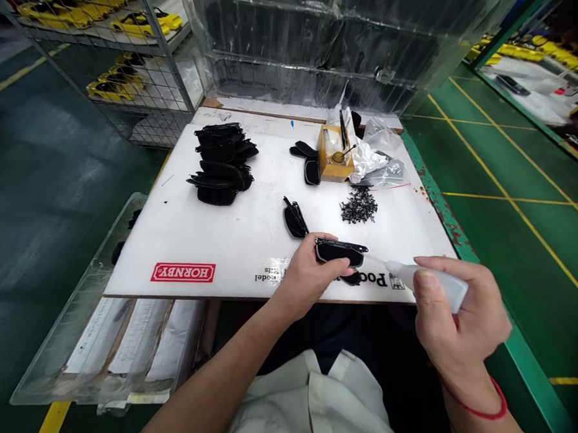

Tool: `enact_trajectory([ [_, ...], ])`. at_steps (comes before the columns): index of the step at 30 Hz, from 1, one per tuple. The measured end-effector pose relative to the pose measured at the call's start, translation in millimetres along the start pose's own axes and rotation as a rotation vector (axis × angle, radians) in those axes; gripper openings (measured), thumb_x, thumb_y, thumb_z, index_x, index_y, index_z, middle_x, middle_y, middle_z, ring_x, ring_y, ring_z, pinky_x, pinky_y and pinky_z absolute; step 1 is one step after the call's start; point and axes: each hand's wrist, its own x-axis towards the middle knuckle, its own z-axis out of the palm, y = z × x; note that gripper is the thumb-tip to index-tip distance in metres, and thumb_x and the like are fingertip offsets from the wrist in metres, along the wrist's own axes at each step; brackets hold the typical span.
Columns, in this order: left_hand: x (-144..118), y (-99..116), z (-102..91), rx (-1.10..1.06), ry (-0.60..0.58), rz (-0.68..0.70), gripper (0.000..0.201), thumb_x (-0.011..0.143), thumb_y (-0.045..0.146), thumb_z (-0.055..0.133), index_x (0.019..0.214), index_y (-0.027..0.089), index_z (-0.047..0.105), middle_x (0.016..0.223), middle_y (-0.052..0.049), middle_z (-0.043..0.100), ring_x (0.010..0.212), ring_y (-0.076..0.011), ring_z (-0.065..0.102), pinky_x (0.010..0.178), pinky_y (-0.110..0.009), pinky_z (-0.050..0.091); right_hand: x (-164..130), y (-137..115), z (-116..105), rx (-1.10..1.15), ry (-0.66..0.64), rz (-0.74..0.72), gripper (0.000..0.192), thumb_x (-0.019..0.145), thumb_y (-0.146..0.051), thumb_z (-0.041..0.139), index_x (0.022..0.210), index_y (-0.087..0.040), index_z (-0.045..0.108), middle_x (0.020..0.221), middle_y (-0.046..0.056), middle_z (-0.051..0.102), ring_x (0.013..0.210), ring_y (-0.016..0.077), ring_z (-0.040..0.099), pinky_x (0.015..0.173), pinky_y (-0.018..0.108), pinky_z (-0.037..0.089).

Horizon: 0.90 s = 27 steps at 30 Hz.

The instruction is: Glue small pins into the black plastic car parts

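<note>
My left hand [307, 273] is closed on a black plastic part [342, 251] with a dark, glossy panel, held over the table's front edge. In my right hand [461, 311] is a whitish squeeze bottle [430, 280], gripped between thumb and fingers. Its thin nozzle points left and reaches close to the right end of the black part; whether they touch I cannot tell. A similar black part [295, 220] lies just beyond my left hand. To the right of that is a pile of tiny black pieces [359, 205].
Stacks of black parts [219, 181] sit at the table's left. A yellow box [335, 169] with tools and a crumpled plastic bag [382, 147] stand at the back right. A clear plastic bin [79, 279] is below left. Yellow model cars fill a wire rack [169, 61].
</note>
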Motion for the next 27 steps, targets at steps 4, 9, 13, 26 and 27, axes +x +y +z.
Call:
enact_trajectory([
  [4, -0.8, 3.3, 0.8, 0.009, 0.012, -0.019, 0.036, 0.078, 0.024, 0.067, 0.11, 0.02, 0.05, 0.094, -0.006, 0.067, 0.088, -0.021, 0.068, 0.095, -0.047, 0.045, -0.4, -0.6, 1.4, 0.009, 0.005, 0.017, 0.015, 0.084, -0.027, 0.06, 0.094, -0.017, 0.063, 0.082, 0.001, 0.065, 0.063, 0.0113, 0.053, 0.055, 0.026, 0.037],
  [9, 0.1, 3.5, 1.4, -0.007, 0.017, -0.005, 0.036, 0.077, 0.022, 0.068, 0.109, 0.019, 0.05, 0.094, -0.005, 0.067, 0.086, -0.0196, 0.068, 0.094, -0.045, 0.046, -0.6, 0.5, 0.9, 0.001, -0.003, 0.027, 0.015, 0.084, -0.028, 0.061, 0.093, -0.017, 0.064, 0.081, 0.001, 0.065, 0.06, 0.0113, 0.052, 0.055, 0.026, 0.036],
  [13, 0.7, 1.0, 1.4, -0.019, 0.018, 0.014, 0.035, 0.077, 0.022, 0.068, 0.108, 0.019, 0.051, 0.093, -0.005, 0.067, 0.084, -0.0191, 0.068, 0.093, -0.044, 0.048, -0.3, 0.1, 0.8, 0.002, -0.005, 0.026, 0.014, 0.084, -0.029, 0.061, 0.092, -0.018, 0.064, 0.081, 0.001, 0.065, 0.06, 0.0118, 0.052, 0.055, 0.027, 0.037],
  [26, -0.5, 4.0, 0.5, -0.023, 0.017, -0.015, 0.036, 0.077, 0.023, 0.068, 0.109, 0.019, 0.052, 0.085, -0.004, 0.067, 0.083, -0.0191, 0.068, 0.094, -0.044, 0.046, -0.3, -2.1, -1.0, -0.011, 0.025, 0.1, 0.018, 0.085, -0.033, 0.059, 0.092, -0.018, 0.065, 0.081, 0.004, 0.065, 0.06, 0.0145, 0.054, 0.055, 0.029, 0.037],
  [27, -0.4, 3.3, 0.4, -0.026, 0.016, -0.015, 0.035, 0.077, 0.023, 0.068, 0.109, 0.019, 0.052, 0.086, -0.004, 0.067, 0.083, -0.0189, 0.068, 0.095, -0.044, 0.045, -0.2, -1.9, -1.2, -0.008, 0.022, 0.096, 0.017, 0.085, -0.033, 0.059, 0.092, -0.018, 0.065, 0.081, 0.004, 0.065, 0.061, 0.0144, 0.054, 0.055, 0.029, 0.037],
])
